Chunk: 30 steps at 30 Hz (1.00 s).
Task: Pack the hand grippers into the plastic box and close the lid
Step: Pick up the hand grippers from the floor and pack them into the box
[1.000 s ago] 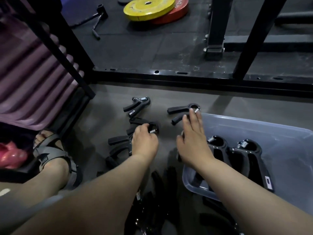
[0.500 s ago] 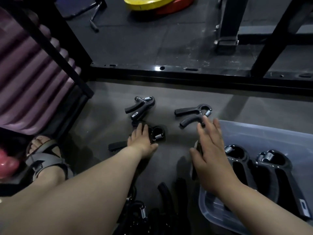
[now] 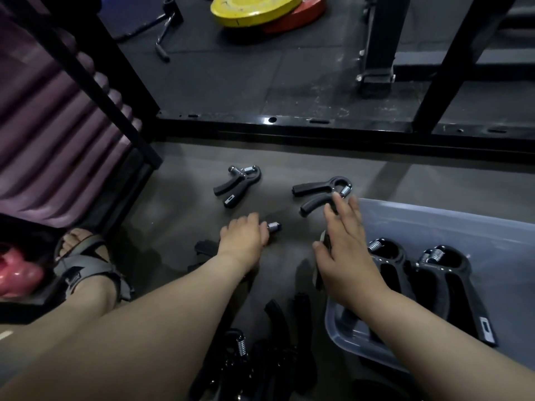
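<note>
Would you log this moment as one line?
left hand grips near gripper | right hand open, at far gripper | box open, partly filled

- Both bare forearms reach forward from the bottom edge, side by side and low over the floor [image 3: 179, 215].
- The left grip [image 3: 241, 237] is palm down, with its fingers curled round a hand gripper [image 3: 273, 227]. Only the spring end shows past the knuckles.
- The right grip [image 3: 344, 250] is palm down with its fingers straight and slightly spread and its thumb out to the left. Its fingertips [image 3: 351, 202] touch the head of a second hand gripper [image 3: 318, 188].
- The two grips are apart, the right one a little farther forward.
</note>
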Motion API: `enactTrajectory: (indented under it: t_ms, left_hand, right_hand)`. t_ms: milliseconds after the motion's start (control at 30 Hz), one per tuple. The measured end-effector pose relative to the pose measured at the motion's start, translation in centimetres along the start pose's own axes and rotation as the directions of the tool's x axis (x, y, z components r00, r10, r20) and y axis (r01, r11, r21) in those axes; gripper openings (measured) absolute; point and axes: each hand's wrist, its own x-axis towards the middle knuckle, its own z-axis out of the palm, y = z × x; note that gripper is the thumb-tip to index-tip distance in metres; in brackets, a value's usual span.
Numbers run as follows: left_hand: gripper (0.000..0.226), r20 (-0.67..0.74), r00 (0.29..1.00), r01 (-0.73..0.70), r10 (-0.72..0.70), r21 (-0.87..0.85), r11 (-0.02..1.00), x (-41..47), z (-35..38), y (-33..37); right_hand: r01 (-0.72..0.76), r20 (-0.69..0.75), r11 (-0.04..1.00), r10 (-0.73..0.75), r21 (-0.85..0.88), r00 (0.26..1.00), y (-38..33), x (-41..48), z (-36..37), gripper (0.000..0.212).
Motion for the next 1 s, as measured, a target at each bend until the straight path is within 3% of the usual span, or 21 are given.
enactTrajectory:
  t_ms: [133,233,300,400,500,600,667,767,1000]
  left_hand:
    - [0.030,-0.195,0.979,0.007,-0.063,-0.278,0.961,-3.5,-1.0,0.4]
    - [0.028,-0.082,0.984,0.111,-0.158,-0.414,0.903,-6.3,-1.1,1.2]
    - [0.021,0.097,0.989,0.132,-0.108,-0.288,0.949,-7.8,-0.4,1.2]
    - [0.032,0.257,0.966,-0.018,0.040,-0.085,0.996,-9.6,0.7,0.2]
    - [0.042,0.202,0.977,-0.081,0.073,0.031,0.996,-10.7,1.8,-1.0]
    - [0.052,0.175,0.978,0.081,-0.116,0.196,0.977,-11.5,2.4,-1.3]
    - [0.062,0.234,0.949,0.162,-0.210,0.210,0.964,-11.8,3.1,-1.1]
    - [0.066,0.254,0.938,0.185,-0.235,0.206,0.961,-11.7,4.1,-1.1]
    - [0.049,0.254,0.945,0.164,-0.208,0.183,0.969,-11.1,4.3,-1.9]
  right_hand:
    - [-0.033,0.034,0.999,0.034,-0.018,0.999,-0.5,-0.3,-0.6,0.065]
    - [-0.046,0.059,0.998,0.049,-0.037,0.997,-0.7,-0.6,-1.0,0.064]
    - [-0.043,0.095,0.997,0.049,-0.065,0.994,-0.8,-1.1,-1.2,0.063]
    - [-0.051,0.138,0.996,0.060,-0.066,0.989,-0.9,-1.7,-1.6,0.063]
    - [-0.064,0.147,0.996,0.072,-0.059,0.986,-1.1,-1.9,-1.6,0.062]
    - [-0.074,0.140,0.996,0.081,-0.056,0.987,-1.1,-1.9,-1.4,0.062]
    - [-0.069,0.135,0.996,0.075,-0.054,0.988,-1.0,-1.9,-1.3,0.061]
    - [-0.053,0.121,0.997,0.059,-0.047,0.991,-0.8,-1.8,-1.1,0.061]
    - [-0.055,0.104,0.998,0.056,-0.016,0.993,-0.6,-1.7,-0.6,0.058]
